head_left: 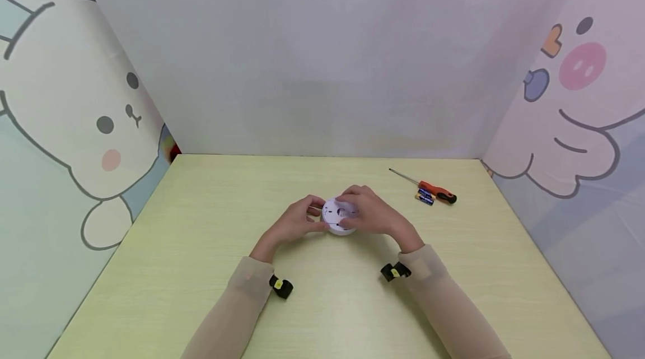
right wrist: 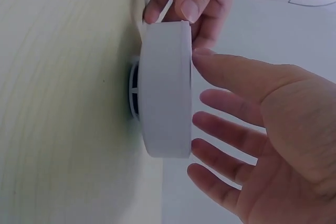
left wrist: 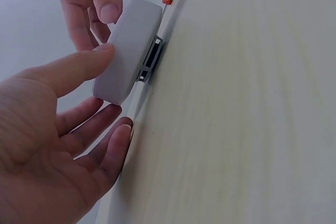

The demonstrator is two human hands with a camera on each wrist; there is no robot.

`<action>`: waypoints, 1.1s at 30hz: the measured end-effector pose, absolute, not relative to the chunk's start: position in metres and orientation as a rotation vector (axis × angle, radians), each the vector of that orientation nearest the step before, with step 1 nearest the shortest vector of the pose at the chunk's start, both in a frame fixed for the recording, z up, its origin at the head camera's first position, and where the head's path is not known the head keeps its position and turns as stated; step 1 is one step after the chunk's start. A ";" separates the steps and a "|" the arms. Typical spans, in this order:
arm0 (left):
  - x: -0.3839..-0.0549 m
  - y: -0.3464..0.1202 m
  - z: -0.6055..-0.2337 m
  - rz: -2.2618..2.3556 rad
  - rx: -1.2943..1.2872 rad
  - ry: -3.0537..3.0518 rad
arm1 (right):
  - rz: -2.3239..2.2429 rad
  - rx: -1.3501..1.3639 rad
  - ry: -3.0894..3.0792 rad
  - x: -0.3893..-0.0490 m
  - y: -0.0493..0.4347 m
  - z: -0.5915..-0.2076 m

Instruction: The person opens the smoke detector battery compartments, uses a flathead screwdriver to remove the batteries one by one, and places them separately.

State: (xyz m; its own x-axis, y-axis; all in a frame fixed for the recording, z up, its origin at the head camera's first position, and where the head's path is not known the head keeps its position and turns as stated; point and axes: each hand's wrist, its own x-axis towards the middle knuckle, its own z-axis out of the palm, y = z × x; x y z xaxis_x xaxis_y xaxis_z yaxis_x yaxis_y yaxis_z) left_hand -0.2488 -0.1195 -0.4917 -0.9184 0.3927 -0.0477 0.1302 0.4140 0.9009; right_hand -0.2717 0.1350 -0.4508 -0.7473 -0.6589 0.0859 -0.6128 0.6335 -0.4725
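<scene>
A round white smoke detector (head_left: 331, 217) sits on the table with its flat slotted back facing up. Its vented side (right wrist: 135, 90) faces the tabletop. My left hand (head_left: 296, 220) holds the left rim, the thumb on the near side and the fingers opposite. From the right, my right hand (head_left: 377, 214) reaches over the back face, thumb and fingertips gripping at it. In the right wrist view those fingertips (right wrist: 202, 119) meet the back's edge. Part of the back is hidden under the right hand.
A screwdriver (head_left: 433, 189) with an orange and black handle lies at the back right. Beside its handle are blue batteries (head_left: 425, 197). Cartoon-printed cloth walls stand at the left, right and back of the pale wooden table (head_left: 201, 247).
</scene>
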 end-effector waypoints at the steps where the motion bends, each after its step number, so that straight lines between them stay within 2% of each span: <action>1: -0.249 -0.119 -0.492 1.510 0.459 2.417 | -0.754 -1.056 2.746 -0.271 0.137 -0.448; 12: -0.249 -0.118 -0.493 1.512 0.423 2.432 | -0.728 -0.827 2.549 -0.268 0.164 -0.432; 33: -0.248 -0.112 -0.492 1.498 0.414 2.506 | -0.719 -0.865 2.610 -0.269 0.150 -0.443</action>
State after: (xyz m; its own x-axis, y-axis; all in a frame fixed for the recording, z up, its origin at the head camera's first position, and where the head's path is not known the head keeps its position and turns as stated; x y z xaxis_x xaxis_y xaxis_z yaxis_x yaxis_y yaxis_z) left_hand -0.2482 -0.1121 -0.4919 -0.9424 0.3339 -0.0215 0.1390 0.4492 0.8825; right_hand -0.2689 0.1496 -0.4426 -0.7743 -0.6212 -0.1206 -0.4719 0.6938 -0.5441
